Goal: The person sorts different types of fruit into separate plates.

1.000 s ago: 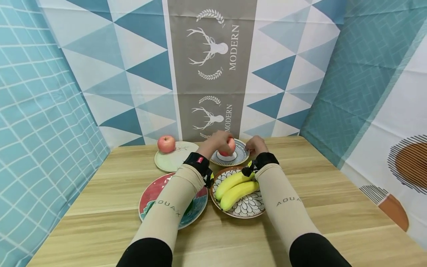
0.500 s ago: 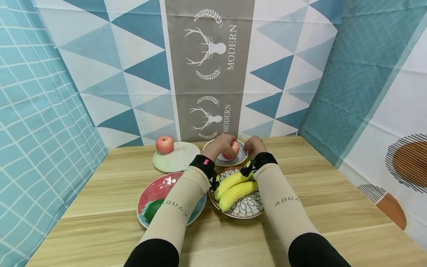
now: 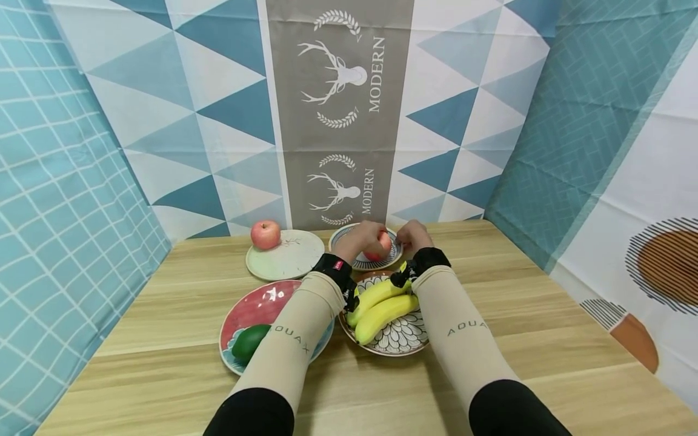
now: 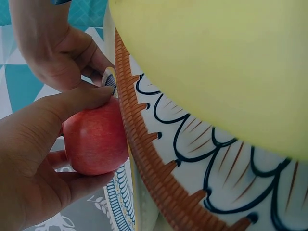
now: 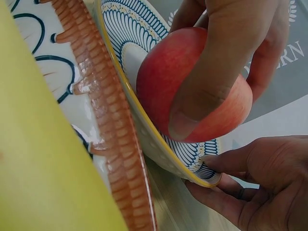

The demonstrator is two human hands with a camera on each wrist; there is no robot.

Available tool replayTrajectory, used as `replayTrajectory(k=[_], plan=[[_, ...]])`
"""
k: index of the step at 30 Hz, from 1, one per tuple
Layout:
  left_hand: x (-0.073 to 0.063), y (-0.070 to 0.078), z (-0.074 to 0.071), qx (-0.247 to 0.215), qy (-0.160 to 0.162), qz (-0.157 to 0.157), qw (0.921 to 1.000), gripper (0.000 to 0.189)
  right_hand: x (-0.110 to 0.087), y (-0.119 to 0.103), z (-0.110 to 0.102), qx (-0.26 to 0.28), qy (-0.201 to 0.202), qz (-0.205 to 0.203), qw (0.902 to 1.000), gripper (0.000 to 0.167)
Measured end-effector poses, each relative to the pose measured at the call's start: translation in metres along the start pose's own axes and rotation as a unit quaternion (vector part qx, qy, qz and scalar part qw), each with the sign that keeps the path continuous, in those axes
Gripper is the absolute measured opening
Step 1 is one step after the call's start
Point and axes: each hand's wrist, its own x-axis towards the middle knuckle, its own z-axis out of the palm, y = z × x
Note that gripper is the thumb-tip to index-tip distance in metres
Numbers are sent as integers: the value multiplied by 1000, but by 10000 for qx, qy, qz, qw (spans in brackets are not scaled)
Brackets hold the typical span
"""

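My left hand (image 3: pixel 357 237) grips a red apple (image 5: pixel 159 72) by its sides, thumb on one side and fingers on the other. The apple is over the right part of a small blue-and-white patterned plate (image 3: pixel 340 233) at the back of the table. At that plate's right edge, my right hand (image 5: pixel 269 178) pinches the yellow rim between thumb and fingers. Just in front, two yellow bananas (image 3: pixel 384 318) lie on a brown-rimmed plate (image 3: pixel 406 339) with a petal pattern, partly beneath my wrists.
Another apple (image 3: pixel 265 234) rests on the left of a pale plate (image 3: pixel 294 254) at the back left. Nearer, a red-and-blue plate (image 3: pixel 256 303) holds a smooth green fruit (image 3: pixel 249 343), partly behind my left forearm. Patterned cloth (image 3: pixel 327 121) hangs behind the wooden table (image 3: pixel 152 327).
My left hand has shifted a little right with the apple, showing more of the small plate's left side and the green fruit. The right hand keeps its pinch on the rim.
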Motion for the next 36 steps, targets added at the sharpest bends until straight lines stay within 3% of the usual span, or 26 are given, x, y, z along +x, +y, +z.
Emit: replayTrajectory(k=[4, 12, 20, 27, 29, 32, 36], plan=[[0, 0, 0, -59, 2, 60, 10000, 54, -2, -3, 0, 74, 0, -42, 10000, 12], [4, -3, 6, 62, -34, 221, 9997, 37, -1, -4, 1, 4, -33, -74, 10000, 13], [5, -1, 8, 378, -36, 528, 9979, 42, -3, -5, -1, -233, -49, -196, 9995, 16], [0, 1, 9, 319, -117, 592, 9977, 39, 5, -2, 4, -235, -115, -35, 9997, 17], [-2, 1, 8, 341, -144, 581, 9976, 41, 11, -2, 4, -301, -178, 38, 9994, 17], [-3, -1, 4, 485, -190, 459, 9976, 60, 18, -1, 4, -238, -214, 86, 9995, 17], [-5, -6, -5, 585, -142, 254, 9979, 84, 13, 0, 3, -84, -85, 22, 9999, 16]])
